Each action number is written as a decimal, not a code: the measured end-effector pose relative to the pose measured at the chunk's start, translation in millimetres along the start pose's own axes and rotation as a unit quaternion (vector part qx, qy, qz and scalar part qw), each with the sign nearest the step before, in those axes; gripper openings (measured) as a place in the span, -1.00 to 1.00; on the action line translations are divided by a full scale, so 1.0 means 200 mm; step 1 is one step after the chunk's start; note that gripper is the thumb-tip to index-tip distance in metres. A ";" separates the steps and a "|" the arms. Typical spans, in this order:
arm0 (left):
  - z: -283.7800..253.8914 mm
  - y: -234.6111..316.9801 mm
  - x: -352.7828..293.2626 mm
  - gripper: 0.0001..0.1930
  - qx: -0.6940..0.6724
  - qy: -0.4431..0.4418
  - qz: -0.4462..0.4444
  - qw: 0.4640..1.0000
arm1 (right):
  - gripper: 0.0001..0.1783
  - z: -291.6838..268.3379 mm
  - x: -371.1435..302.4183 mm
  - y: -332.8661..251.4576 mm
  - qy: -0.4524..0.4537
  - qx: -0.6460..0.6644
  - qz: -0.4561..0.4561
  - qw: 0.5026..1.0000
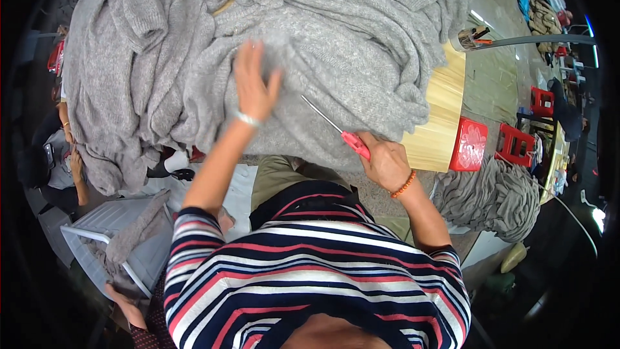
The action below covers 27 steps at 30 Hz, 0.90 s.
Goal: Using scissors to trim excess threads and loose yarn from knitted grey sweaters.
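A big heap of grey knitted garments (194,45) covers a light wooden table (445,110). My left hand (254,84) lies flat and spread on the grey knit near the middle of the heap; a pale band is on its wrist. My right hand (386,163) is closed around the pink handle of a thin metal tool (336,128), whose needle-like shaft points up and left over the knit. An orange bead bracelet sits on that wrist. My striped sleeves fill the lower part of the view.
A red plastic stool (468,145) stands by the table's right edge, with a second pile of grey knit (497,197) below it. More red stools (516,142) and other people are at the far right. Another person sits at the left; a grey crate (110,232) holds knit at lower left.
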<state>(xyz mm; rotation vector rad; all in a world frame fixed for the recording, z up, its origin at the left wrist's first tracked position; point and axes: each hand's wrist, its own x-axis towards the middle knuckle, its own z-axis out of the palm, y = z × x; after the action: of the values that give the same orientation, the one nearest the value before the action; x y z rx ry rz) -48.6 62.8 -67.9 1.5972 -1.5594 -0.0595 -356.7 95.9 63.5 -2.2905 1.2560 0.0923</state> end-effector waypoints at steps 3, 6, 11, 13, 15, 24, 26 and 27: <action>0.04 0.13 -0.38 -0.26 0.086 -0.196 0.010 0.977 | -0.64 0.02 0.00 -0.01 -0.032 -0.028 -0.009 0.999; 0.14 0.04 -0.46 -0.44 0.127 -0.250 -0.026 0.959 | -0.68 0.02 -0.02 -0.01 -0.089 -0.053 -0.033 0.994; 0.20 -0.02 -0.42 -0.57 0.070 -0.365 -0.182 0.910 | -0.74 -0.01 -0.09 0.00 -0.187 -0.090 -0.060 0.976; 0.21 -0.05 -0.47 -0.57 0.070 -0.321 -0.155 0.932 | -0.73 -0.04 -0.06 -0.04 -0.169 -0.086 -0.056 0.980; 0.21 -0.06 -0.52 -0.62 0.049 -0.294 -0.132 0.945 | -0.72 -0.05 -0.03 -0.08 -0.150 -0.077 -0.045 0.985; -0.43 -0.08 -0.44 -0.56 0.208 0.058 -0.064 0.974 | -0.63 0.04 0.07 -0.06 -0.037 -0.008 -0.037 0.999; -0.48 -0.26 -0.59 -0.55 0.291 0.083 -0.114 0.946 | -0.60 0.05 0.08 -0.07 -0.041 -0.006 -0.043 0.998; -0.46 -0.44 -0.77 -0.56 0.239 0.048 -0.186 0.952 | -0.60 0.05 0.10 -0.09 -0.043 -0.004 -0.050 0.998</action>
<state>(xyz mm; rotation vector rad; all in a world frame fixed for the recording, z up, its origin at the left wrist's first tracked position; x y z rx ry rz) 40.9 223.7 -143.9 2.2252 -1.2340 0.2044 -330.3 93.4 56.1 -2.3262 1.0971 0.1575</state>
